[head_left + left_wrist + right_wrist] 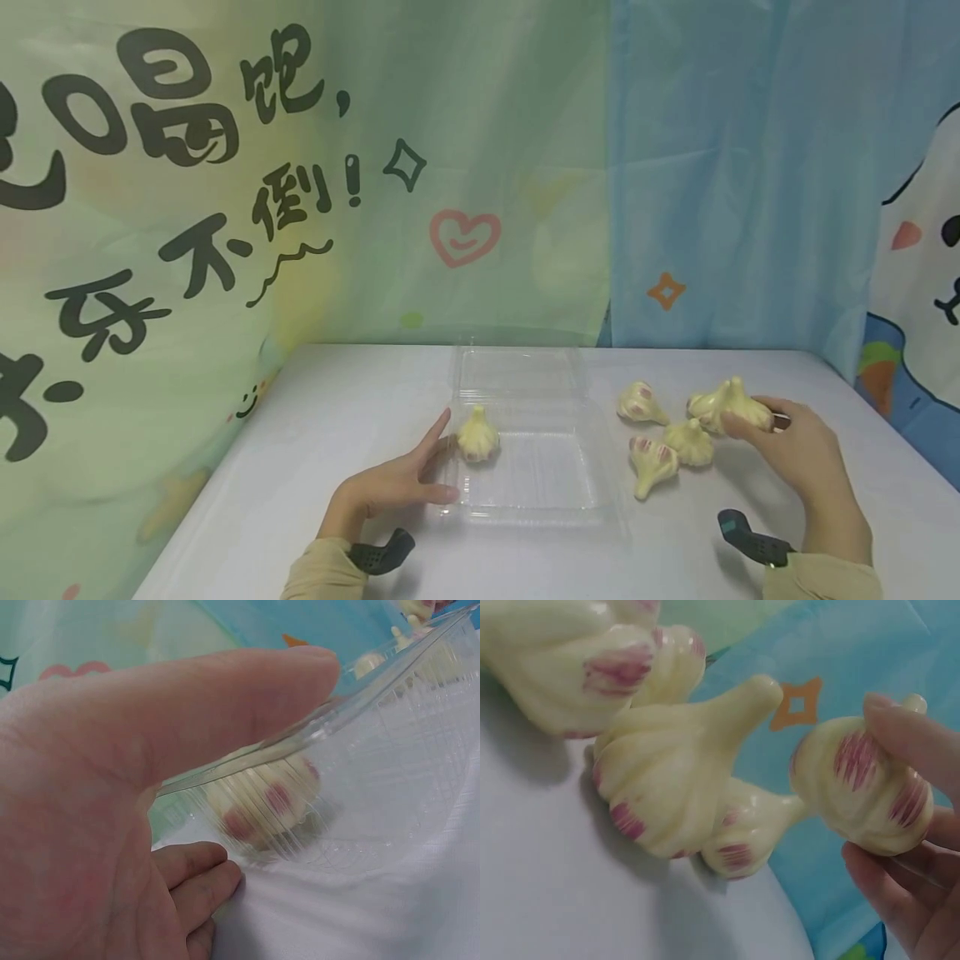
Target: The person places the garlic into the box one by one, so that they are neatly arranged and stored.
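Note:
A clear plastic box (525,510) lies on the table with its lid (517,372) folded back. Inside it, at the left, stands one garlic bulb (477,437), also visible through the wall in the left wrist view (266,802). My left hand (401,483) touches the box's left side, thumb (247,690) along the rim and the other fingers low outside the wall. At the right, my right hand (802,450) pinches a garlic bulb (859,784) between thumb and fingers. It is held beside the other bulbs.
Several loose garlic bulbs lie on the white table right of the box, among them one at the back (639,402), one in the middle (690,444) and one at the front (652,463). A printed curtain (517,167) hangs behind the table's far edge.

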A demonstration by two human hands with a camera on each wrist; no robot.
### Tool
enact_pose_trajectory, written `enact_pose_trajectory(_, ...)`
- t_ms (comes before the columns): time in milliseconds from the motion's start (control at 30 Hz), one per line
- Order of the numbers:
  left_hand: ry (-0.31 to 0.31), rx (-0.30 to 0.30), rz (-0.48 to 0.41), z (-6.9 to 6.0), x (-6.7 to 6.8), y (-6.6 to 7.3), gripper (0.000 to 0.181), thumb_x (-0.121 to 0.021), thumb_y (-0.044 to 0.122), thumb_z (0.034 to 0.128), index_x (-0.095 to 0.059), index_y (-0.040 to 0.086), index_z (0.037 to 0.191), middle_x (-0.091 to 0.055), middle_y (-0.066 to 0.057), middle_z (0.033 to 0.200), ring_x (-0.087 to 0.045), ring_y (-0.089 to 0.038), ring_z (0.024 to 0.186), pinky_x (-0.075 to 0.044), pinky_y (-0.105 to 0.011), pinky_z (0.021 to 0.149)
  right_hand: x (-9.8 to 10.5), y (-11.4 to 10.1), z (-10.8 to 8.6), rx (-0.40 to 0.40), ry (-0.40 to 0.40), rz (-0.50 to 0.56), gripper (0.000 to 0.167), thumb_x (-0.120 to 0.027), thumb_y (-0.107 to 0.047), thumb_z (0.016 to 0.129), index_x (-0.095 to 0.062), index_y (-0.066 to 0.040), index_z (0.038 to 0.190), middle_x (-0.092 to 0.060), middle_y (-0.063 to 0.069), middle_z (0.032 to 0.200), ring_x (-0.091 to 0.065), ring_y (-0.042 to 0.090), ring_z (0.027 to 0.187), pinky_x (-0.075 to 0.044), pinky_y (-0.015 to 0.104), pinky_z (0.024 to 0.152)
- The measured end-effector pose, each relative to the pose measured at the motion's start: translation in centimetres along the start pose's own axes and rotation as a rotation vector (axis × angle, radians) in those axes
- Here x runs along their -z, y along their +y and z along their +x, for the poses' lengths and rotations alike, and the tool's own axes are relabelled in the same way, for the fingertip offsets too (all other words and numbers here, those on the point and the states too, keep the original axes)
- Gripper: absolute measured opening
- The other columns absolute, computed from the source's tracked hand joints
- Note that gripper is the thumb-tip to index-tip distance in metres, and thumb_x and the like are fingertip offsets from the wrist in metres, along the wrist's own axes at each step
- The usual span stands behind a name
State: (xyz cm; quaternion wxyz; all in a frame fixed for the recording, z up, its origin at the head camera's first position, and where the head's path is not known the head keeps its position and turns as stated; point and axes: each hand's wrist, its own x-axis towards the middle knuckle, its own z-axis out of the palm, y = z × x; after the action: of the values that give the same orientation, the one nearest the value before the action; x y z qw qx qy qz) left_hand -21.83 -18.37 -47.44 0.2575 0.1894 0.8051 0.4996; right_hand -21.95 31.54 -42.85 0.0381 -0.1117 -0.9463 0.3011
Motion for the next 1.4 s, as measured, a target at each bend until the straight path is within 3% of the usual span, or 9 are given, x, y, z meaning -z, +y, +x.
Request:
enact_pose_trajectory(467, -0.014, 0.000, -0.004, 0.0, 0.1, -0.1, 0.111, -0.074, 0.042, 0.0799, 0.013, 0.042, 0.149, -0.012, -0.016, 0.159, -0.010, -0.031, 0.148, -0.012, -0.053, 0.118, -0.3, -3.8, -0.6, 0.166, 0.108, 0.032, 0.082, -0.057, -0.054, 0.089, -0.036, 0.004, 0.142, -0.037, 0.037, 0.135, -0.042, 0.054, 0.117, -0.045, 0.062, 0.086)
enact_pose_trajectory(767, -0.012, 0.000, -0.007, 0.0, 0.1, 0.0, 0.111, -0.074, 0.041, 0.0798, 0.012, 0.041, 0.149, -0.011, -0.016, 0.159, -0.010, -0.032, 0.148, -0.012, -0.053, 0.118, -1.0, -6.3, -0.8, 0.208, 0.071, 0.135, 0.084, -0.059, -0.052, 0.088, -0.031, 0.006, 0.143, -0.035, 0.033, 0.136, -0.040, 0.049, 0.119, -0.044, 0.058, 0.084)
enact_pose_trajectory(900, -0.011, -0.001, 0.000, 0.0, 0.0, 0.0, 0.110, -0.073, 0.040, 0.0804, 0.013, 0.041, 0.149, -0.011, -0.016, 0.159, -0.010, -0.032, 0.147, -0.012, -0.053, 0.118, -1.3, -6.9, -0.8, 0.259, 0.068, 0.111, 0.085, -0.059, -0.051, 0.089, -0.028, 0.004, 0.146, -0.036, 0.032, 0.133, -0.041, 0.048, 0.116, -0.043, 0.057, 0.083)
enact_pose_trajectory(1100, -0.007, 0.007, 0.008, 0.0, 0.0, 0.0, 0.109, -0.073, 0.039, 0.0811, 0.013, 0.041, 0.149, -0.011, -0.017, 0.159, -0.011, -0.032, 0.147, -0.013, -0.053, 0.117, -1.7, -8.0, -0.9, 0.303, 0.081, 0.085, 0.076, -0.057, -0.050, 0.091, -0.037, 0.001, 0.143, -0.039, 0.030, 0.127, -0.044, 0.039, 0.105, -0.044, 0.049, 0.079)
enact_pose_trajectory(1400, -0.005, 0.005, 0.009, 0.1, 0.1, 0.1, 0.110, -0.073, 0.041, 0.0801, 0.012, 0.041, 0.149, -0.012, -0.016, 0.159, -0.011, -0.032, 0.147, -0.013, -0.054, 0.117, -2.6, -9.3, -1.0, 0.377, 0.082, 0.113, 0.073, -0.059, -0.046, 0.091, -0.040, 0.002, 0.141, -0.041, 0.030, 0.132, -0.045, 0.041, 0.112, -0.046, 0.056, 0.088)
